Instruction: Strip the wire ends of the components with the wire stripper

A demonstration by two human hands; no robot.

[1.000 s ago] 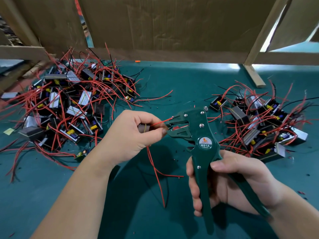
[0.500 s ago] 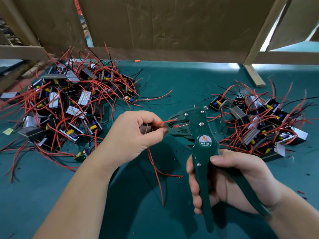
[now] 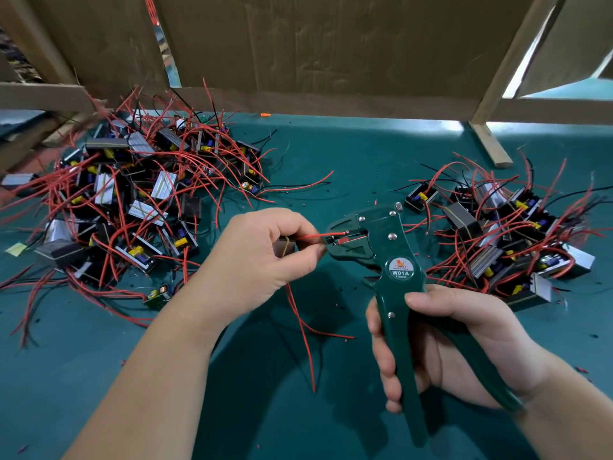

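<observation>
A: Wire stripper (image 3: 394,260): held where?
B: Gripped at the handles by the right hand (image 3: 464,343). A component (image 3: 286,247) is pinched by the left hand (image 3: 262,260), its red wire (image 3: 315,235) laid in the head.

Wire stripper (image 3: 391,260) between left pile (image 3: 132,200) and right pile (image 3: 507,240).

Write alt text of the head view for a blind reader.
The left hand holds a component, its red wire in the head of a green wire stripper gripped by the right hand. A left pile and a right pile of components lie on the green table.
</observation>
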